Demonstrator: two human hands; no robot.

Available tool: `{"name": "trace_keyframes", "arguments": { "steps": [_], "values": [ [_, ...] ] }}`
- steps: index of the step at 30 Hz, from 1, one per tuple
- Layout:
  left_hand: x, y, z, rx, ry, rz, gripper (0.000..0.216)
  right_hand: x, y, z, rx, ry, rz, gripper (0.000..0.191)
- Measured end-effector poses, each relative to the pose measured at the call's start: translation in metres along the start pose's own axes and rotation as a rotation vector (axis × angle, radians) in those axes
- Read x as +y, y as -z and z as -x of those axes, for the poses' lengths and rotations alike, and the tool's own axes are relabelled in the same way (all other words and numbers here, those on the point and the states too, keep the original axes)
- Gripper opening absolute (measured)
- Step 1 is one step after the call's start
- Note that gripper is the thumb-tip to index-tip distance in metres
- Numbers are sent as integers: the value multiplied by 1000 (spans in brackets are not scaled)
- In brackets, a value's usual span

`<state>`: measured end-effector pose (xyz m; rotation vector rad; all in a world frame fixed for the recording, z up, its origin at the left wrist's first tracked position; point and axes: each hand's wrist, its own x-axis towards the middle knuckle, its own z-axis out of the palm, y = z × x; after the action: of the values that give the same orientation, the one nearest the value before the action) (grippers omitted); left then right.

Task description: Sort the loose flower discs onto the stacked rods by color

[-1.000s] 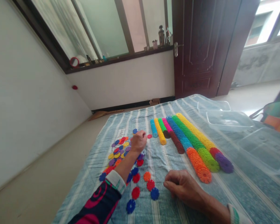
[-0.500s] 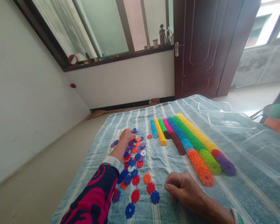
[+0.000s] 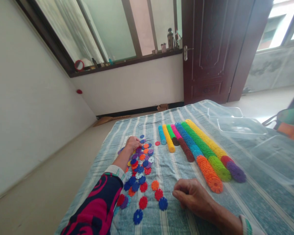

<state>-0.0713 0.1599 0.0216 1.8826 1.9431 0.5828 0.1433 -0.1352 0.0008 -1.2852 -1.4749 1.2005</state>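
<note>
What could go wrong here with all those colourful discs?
The left sleeve passes close by the scattered notched discs and might drag some along. The left hand, at their far end, could nudge overlapping ones. The orange-ended disc row lies near the right hand; a bump might shift it.

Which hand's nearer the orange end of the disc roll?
Right. The right hand is just left of the orange end, apart from it; the left hand is farther left, at the loose discs.
</note>
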Motion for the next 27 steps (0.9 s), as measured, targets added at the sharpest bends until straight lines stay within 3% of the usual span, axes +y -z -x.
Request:
{"name": "trace_keyframes", "arguments": {
  "steps": [15, 23, 25, 27],
  "values": [
    [3, 8, 16, 37, -3, 37, 8, 0, 1, -1, -4, 16, -8, 15],
    [4, 20, 16, 248, 58, 90, 5, -1, 0, -1, 7, 17, -9, 15],
    [14, 17, 26, 212, -23, 156, 5, -1, 0, -2, 9, 24, -4, 15],
    [30, 8, 44, 63, -176, 253, 5, 0, 0, -2, 10, 31, 0, 15]
  ]
}}
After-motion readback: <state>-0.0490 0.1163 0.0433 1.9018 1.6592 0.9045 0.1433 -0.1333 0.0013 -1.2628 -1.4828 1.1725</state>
